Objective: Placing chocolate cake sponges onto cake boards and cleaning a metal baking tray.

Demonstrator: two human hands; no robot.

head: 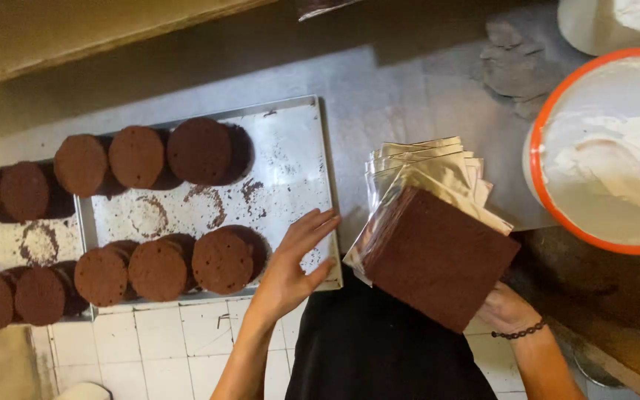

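Left hand (294,263) open, fingers spread over tray (290,141); right hand (509,310) grips square cake (438,259).

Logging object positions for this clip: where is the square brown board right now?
In the head view, the square brown board sits right of centre, held from below by the right hand, on top of the fanned gold cards, right of the metal tray.

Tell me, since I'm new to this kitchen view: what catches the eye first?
Rows of round chocolate cake layers on metal trays, left. The right hand holds a square brown cake slab over a stack of gold boards, the left hand open beside it. An orange-rimmed cream bowl sits right.
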